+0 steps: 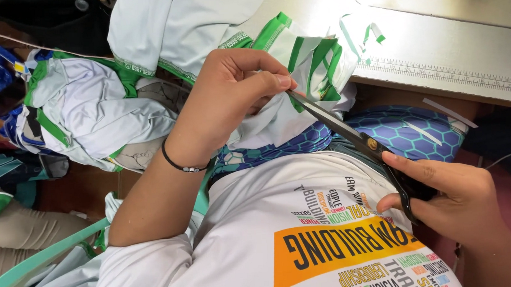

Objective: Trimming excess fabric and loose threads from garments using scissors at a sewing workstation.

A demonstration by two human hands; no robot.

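My left hand [235, 94] pinches a piece of white fabric with green trim [310, 69] and holds it up in front of me. My right hand [448, 194] grips the black handles of a pair of scissors [340, 126]. The long blades point up and left, and their tips meet the fabric right at my left fingertips. A thin black bracelet circles my left wrist. Below the hands lies a blue cloth with a hexagon pattern [408, 134] on my lap.
A pile of white and green garments [88, 106] lies at the left. A pale worktable [457, 60] with a printed ruler along its edge and green fabric scraps [370, 33] is at the upper right. A light green chair arm [32, 266] shows at lower left.
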